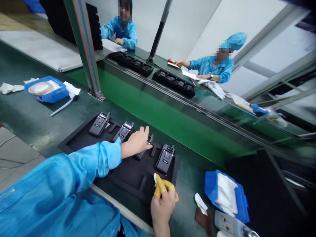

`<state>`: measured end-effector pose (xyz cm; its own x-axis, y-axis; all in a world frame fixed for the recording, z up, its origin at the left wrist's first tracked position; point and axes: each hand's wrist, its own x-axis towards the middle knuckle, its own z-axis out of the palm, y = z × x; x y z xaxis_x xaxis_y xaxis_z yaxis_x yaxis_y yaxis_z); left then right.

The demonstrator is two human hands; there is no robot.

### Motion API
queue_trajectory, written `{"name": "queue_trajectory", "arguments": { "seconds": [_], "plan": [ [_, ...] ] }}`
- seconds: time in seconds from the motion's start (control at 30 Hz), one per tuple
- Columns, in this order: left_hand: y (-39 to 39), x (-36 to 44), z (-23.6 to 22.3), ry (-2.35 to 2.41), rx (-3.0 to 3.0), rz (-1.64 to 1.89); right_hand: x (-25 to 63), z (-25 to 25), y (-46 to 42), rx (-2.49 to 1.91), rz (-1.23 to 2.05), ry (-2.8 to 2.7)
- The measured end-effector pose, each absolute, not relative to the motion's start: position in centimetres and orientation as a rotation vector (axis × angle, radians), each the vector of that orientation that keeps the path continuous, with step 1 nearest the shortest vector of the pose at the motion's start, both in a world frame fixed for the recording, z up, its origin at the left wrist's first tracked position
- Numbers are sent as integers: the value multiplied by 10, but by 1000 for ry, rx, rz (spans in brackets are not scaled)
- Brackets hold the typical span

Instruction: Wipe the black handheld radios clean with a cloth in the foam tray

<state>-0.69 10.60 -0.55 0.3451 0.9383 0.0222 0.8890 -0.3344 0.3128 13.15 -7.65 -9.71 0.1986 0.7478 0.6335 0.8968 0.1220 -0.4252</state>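
My left hand (137, 142) reaches over a black walkie-talkie (140, 155), covering much of it. Its fingers are stretched out and apart, the thumb near the antenna; whether they press on the radio is hard to see. In my right hand (163, 201), yellow-covered fingertips pinch a small white wipe (155, 179). Just above that hand lies another walkie-talkie (165, 159), face up. Two more, a left-end walkie-talkie (99, 124) and a middle walkie-talkie (122, 131), sit farther left. All rest in a black foam tray (123, 176) with cut-out slots.
A blue bin (46, 95) with a tape roll stands at left; another blue bin (244, 204) with white wipes is at right, beside a metal can (225, 222) and a brown cloth (203, 219). Behind the green divider (158, 112), two people in blue work near black trays (172, 82).
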Motion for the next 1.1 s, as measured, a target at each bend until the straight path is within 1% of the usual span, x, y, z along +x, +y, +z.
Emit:
{"name": "queue_trajectory", "arguments": {
  "seconds": [0.1, 0.27, 0.37, 0.47, 0.57, 0.7, 0.83, 0.93, 1.1],
  "plan": [
    [104, -17, -5, 1690, 2413, 302, 132, -97, -77, -1677, -238, -1575],
    [113, -56, -2, 1958, 2324, 361, 130, -96, -76, -1688, -272, -1592],
    [122, -75, -6, 1966, 2254, 358, 130, -96, -76, -1655, -297, -1605],
    [120, -87, -5, 1854, 2236, 413, 132, -95, -76, -1604, -333, -1633],
    [103, -99, 2, 1700, 2244, 491, 131, -86, -74, -1596, -327, -1638],
    [64, -111, 10, 1404, 2195, 630, 119, -57, -60, -1543, -233, -1659],
    [35, -118, 6, 1087, 2111, 715, 94, -24, -40, -1423, -145, -1724],
    [26, -123, -1, 1008, 2089, 708, 74, -9, -27, -1351, -116, -1782],
    [24, -130, -8, 963, 2054, 704, 48, -7, -16, -1318, -81, -1885]
  ]
}}
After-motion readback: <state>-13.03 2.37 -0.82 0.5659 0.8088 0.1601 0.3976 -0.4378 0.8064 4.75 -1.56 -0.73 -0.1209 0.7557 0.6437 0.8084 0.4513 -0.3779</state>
